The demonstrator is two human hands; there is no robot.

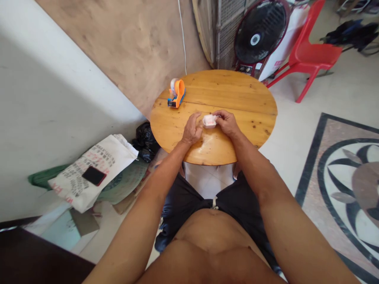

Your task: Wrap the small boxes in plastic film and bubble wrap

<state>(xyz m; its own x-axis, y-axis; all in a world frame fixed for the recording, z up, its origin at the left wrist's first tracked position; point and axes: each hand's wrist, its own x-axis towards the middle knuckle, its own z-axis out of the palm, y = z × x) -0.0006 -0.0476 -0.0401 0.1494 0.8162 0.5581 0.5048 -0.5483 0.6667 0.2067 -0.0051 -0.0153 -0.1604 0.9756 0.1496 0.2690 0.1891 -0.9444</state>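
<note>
A small pale pink-white packet (209, 121), apparently in clear plastic, rests on or just above the round wooden table (237, 90). My right hand (227, 122) pinches its right end between thumb and fingers. On the packet's left side is my left hand (192, 128), with loosely bent fingers and the thumb and forefinger apart. Its fingertips lie close to the packet; whether they touch it I cannot tell. Toward the table's far left stands an orange and blue tape dispenser (178, 94) carrying a roll of tape.
A black fan (260, 33) and a red chair (316, 55) stand behind the table. Left of it, a phone (94, 175) lies on a printed white sack (85, 193), beside a black plastic bag (145, 138). A white cable (182, 35) hangs down the wooden board.
</note>
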